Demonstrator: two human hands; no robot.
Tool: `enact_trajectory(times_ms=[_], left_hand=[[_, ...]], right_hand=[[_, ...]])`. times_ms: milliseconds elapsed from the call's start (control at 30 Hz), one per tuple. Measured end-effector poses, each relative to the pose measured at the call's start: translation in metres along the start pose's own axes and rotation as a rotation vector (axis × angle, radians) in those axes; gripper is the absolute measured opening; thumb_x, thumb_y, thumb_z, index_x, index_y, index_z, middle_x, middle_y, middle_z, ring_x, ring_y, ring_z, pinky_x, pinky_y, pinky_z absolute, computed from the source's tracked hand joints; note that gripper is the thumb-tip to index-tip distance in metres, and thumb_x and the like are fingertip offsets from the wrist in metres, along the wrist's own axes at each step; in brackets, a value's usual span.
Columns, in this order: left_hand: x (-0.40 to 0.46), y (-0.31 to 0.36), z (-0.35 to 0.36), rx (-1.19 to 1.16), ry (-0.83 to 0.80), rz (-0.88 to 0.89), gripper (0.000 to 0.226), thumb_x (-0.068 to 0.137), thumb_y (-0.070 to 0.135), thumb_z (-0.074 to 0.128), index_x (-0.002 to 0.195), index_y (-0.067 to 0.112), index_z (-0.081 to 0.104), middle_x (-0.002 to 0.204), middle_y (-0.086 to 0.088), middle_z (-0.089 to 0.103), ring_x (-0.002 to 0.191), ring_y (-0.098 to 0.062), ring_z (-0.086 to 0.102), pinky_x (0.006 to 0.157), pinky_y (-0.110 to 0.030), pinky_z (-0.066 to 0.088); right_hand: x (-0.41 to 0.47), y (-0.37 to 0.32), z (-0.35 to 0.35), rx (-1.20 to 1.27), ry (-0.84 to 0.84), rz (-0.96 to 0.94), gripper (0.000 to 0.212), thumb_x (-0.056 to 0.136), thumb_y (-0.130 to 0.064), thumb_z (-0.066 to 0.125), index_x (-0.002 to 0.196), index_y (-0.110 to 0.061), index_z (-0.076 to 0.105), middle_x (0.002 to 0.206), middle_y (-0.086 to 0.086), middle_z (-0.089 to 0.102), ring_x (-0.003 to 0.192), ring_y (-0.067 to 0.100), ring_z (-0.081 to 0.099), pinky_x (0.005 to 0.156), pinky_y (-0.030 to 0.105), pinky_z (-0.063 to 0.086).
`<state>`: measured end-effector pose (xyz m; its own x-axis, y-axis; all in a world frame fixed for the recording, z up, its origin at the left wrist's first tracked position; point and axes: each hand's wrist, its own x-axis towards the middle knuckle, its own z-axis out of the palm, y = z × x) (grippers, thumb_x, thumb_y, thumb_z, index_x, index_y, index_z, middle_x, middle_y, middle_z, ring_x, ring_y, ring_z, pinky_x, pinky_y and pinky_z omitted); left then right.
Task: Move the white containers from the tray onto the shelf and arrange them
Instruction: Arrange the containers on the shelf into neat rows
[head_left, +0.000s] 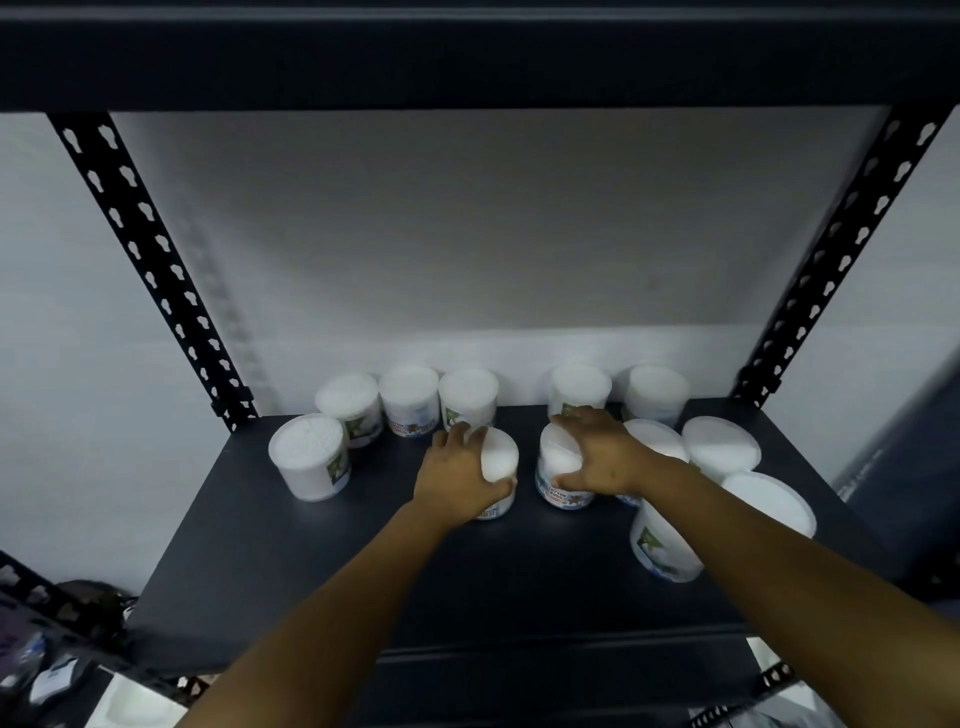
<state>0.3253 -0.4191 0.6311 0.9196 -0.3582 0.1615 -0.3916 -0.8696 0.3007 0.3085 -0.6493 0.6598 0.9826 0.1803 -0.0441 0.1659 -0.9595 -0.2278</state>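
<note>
Now we are gripping one white container (497, 457) in our left hand (457, 480) and another (558, 470) in our right hand (597, 452), fingers curled over their tops, setting them mid-shelf (322, 561), probably to fill a second row before the back row (410, 397).

Shelf board (322, 561): matte dark charcoal, plain. Uprights, upper left (140, 249) and upper right (841, 249): black, with a regular row of keyhole-shaped cut-outs showing pale against the wall (493, 223), which is flat light grey-white. Containers (310, 457), mid-frame: white tubs, tops white and finely speckled. Labels (337, 466): green patch with white; lower bands blue-white with orange-brown lettering, seen on the tub at centre (563, 475). Upper beam (467, 57): dark navy-black.
</note>
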Motion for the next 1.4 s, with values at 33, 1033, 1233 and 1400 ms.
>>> enact_trajectory(times_ms=[33, 1033, 1233, 1400], left_hand=[[-0.001, 0.003, 0.002, -0.007, -0.001, 0.0, 0.081, 0.074, 0.059, 0.063, 0.139, 0.018, 0.04, 0.139, -0.006, 0.041, 0.119, -0.03, 0.041, 0.1, -0.037, 0.036], [-0.01, 0.017, 0.01, -0.157, -0.063, -0.032, 0.074, 0.082, 0.053, 0.057, 0.144, 0.019, 0.034, 0.153, -0.007, 0.028, 0.137, -0.026, 0.028, 0.112, -0.038, 0.026], [-0.013, 0.019, 0.008, -0.152, -0.058, -0.028, 0.074, 0.083, 0.054, 0.058, 0.144, 0.019, 0.033, 0.153, -0.007, 0.029, 0.136, -0.026, 0.029, 0.112, -0.037, 0.025], [-0.016, 0.021, 0.008, -0.09, -0.009, -0.026, 0.078, 0.08, 0.061, 0.057, 0.143, 0.021, 0.034, 0.152, -0.006, 0.03, 0.135, -0.025, 0.031, 0.112, -0.038, 0.027]], right_hand=[[-0.001, 0.0, 0.001, -0.015, 0.006, 0.0, 0.093, 0.07, -0.05, 0.074, 0.146, -0.018, 0.031, 0.148, 0.009, 0.033, 0.133, 0.027, 0.033, 0.111, 0.036, 0.028], [-0.02, 0.013, 0.002, 0.017, -0.032, -0.013, 0.088, 0.071, -0.046, 0.071, 0.145, -0.016, 0.033, 0.149, 0.007, 0.032, 0.132, 0.026, 0.035, 0.11, 0.034, 0.03], [-0.02, 0.013, 0.001, 0.023, -0.034, -0.024, 0.088, 0.071, -0.046, 0.071, 0.144, -0.016, 0.033, 0.149, 0.007, 0.033, 0.132, 0.026, 0.036, 0.11, 0.033, 0.03], [-0.023, 0.012, 0.003, 0.013, 0.016, -0.053, 0.091, 0.072, -0.053, 0.07, 0.145, -0.016, 0.032, 0.154, 0.005, 0.027, 0.137, 0.024, 0.03, 0.113, 0.032, 0.023]])
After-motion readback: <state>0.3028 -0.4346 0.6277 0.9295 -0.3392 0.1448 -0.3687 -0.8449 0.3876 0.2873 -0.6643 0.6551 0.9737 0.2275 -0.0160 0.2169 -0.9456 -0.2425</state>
